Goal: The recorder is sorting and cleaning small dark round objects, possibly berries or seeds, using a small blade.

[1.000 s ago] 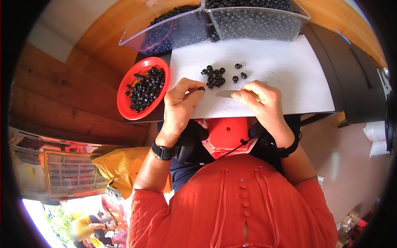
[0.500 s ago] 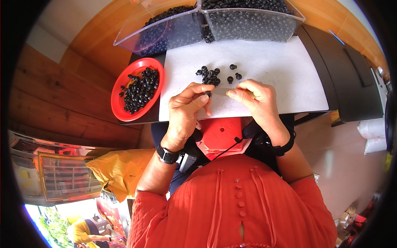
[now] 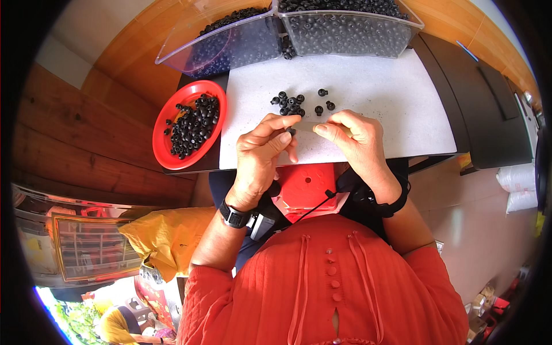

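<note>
Over the near edge of the white board (image 3: 368,80), my left hand (image 3: 259,154) pinches a small round black part (image 3: 291,131) between thumb and fingers. My right hand (image 3: 363,145) is closed on a thin, flat, greyish blade-like strip (image 3: 308,126). Its far end reaches the left fingertips, beside the black part. Whether the strip touches the part cannot be made out. Just beyond my hands, a cluster of similar black parts (image 3: 289,103) lies on the board. To its right are a few loose ones (image 3: 319,110), each with a small knob.
At the left stands a red plate (image 3: 163,144) of black parts. Two clear plastic bins (image 3: 348,40) full of black pieces line the back. A red box-like thing (image 3: 308,183) sits below the table edge, and a yellow bag (image 3: 167,233) is at lower left.
Both hands stay nearly in place with the same grips. The black part in my left fingers has shifted slightly. At lower left, the person in yellow has moved a little.
</note>
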{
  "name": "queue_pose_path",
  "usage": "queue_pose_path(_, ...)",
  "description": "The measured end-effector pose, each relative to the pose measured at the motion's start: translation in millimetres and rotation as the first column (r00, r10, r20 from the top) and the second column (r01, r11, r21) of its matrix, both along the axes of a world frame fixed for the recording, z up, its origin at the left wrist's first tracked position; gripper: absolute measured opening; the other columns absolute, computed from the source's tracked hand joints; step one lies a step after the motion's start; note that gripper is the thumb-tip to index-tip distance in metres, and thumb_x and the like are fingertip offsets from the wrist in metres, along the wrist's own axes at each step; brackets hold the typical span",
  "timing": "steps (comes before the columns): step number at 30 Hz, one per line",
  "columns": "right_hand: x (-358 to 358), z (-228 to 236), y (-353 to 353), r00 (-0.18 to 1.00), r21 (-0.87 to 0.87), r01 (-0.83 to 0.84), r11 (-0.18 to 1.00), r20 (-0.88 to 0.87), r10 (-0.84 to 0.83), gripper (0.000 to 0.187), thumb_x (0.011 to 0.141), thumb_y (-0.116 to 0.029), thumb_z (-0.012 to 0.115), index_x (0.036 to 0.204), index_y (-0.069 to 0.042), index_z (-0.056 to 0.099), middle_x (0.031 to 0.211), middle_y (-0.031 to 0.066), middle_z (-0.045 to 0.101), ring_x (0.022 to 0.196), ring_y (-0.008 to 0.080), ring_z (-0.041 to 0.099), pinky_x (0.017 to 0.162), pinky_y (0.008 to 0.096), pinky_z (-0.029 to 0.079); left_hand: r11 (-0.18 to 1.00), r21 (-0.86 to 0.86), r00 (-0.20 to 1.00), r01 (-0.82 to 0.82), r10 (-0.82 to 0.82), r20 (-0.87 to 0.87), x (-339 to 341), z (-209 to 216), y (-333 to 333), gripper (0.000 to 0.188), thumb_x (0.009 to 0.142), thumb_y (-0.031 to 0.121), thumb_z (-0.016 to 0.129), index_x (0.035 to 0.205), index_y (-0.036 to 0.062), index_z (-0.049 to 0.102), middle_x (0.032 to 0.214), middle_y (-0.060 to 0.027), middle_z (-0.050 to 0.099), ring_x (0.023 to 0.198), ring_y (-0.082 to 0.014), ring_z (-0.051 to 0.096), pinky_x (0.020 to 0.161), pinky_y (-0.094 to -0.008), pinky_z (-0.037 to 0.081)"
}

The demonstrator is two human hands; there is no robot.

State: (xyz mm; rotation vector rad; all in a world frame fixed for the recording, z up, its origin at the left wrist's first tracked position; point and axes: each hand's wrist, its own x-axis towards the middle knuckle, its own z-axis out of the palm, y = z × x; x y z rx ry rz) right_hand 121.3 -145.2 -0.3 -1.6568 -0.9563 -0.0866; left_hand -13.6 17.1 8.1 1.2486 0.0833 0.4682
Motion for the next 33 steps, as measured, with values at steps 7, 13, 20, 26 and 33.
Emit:
queue_pose_path(7, 0.1, 1.2, 0.0, 0.999, -0.005, 0.002, 1.000, 0.037, -0.001, 0.021, 0.087, -0.019, 0.081, 0.080, -0.003, 0.070, 0.065, 0.0077, 0.063, 0.053, 0.0154, 0.057, 0.051, 0.0311, 0.042, 1.000, -0.022, 1.000, -0.010, 0.010, 0.007, 1.1, -1.3, -4.3, 0.029, 0.099, -0.010, 0.056, 0.125, -0.0067, 0.069, 0.106, -0.0075, 0.058, 0.086, -0.0157, 0.062, 0.069, -0.0289, 0.058)
queue_pose_path(13, 1.6, -0.5, 0.3, 0.999, 0.017, -0.012, 1.000, 0.044, 0.012, 0.020, 0.087, -0.017, 0.081, 0.080, -0.003, 0.069, 0.064, 0.0076, 0.061, 0.052, 0.0158, 0.055, 0.050, 0.0322, 0.041, 0.998, -0.057, 0.999, -0.020, 0.022, 0.027, 2.9, -1.5, -10.4, 0.028, 0.101, -0.008, 0.055, 0.125, -0.0071, 0.068, 0.104, -0.0072, 0.056, 0.087, -0.0164, 0.063, 0.069, -0.0292, 0.058)
queue_pose_path(20, 1.8, -3.5, 1.6, 0.999, 0.021, -0.019, 1.000, 0.045, 0.018, 0.021, 0.087, -0.018, 0.081, 0.078, -0.003, 0.068, 0.063, 0.0077, 0.059, 0.051, 0.0167, 0.054, 0.050, 0.0333, 0.040, 0.997, -0.075, 0.999, -0.033, 0.034, 0.021, 2.5, -3.0, -11.5, 0.026, 0.102, -0.006, 0.054, 0.123, -0.0075, 0.069, 0.101, -0.0066, 0.056, 0.086, -0.0165, 0.063, 0.069, -0.0293, 0.058)
queue_pose_path(26, 0.9, -2.3, 0.8, 0.998, 0.006, -0.007, 1.000, 0.070, 0.006, 0.023, 0.087, -0.019, 0.081, 0.077, -0.003, 0.067, 0.063, 0.0085, 0.059, 0.051, 0.0195, 0.054, 0.050, 0.0347, 0.041, 0.994, -0.102, 0.999, -0.046, 0.046, -0.006, 1.7, -0.7, -12.4, 0.025, 0.102, -0.006, 0.054, 0.122, -0.0084, 0.068, 0.099, -0.0075, 0.058, 0.084, -0.0168, 0.063, 0.068, -0.0298, 0.058)
queue_pose_path(33, 2.7, -3.2, 0.6, 0.995, 0.004, -0.007, 1.000, 0.095, 0.007, 0.025, 0.086, -0.020, 0.082, 0.077, -0.003, 0.066, 0.063, 0.0086, 0.059, 0.053, 0.0206, 0.055, 0.051, 0.0355, 0.041, 0.988, -0.147, 0.998, -0.048, 0.041, -0.055, 2.8, 0.4, -11.2, 0.023, 0.102, -0.004, 0.054, 0.119, -0.0081, 0.069, 0.097, -0.0078, 0.061, 0.081, -0.0174, 0.063, 0.066, -0.0300, 0.057)
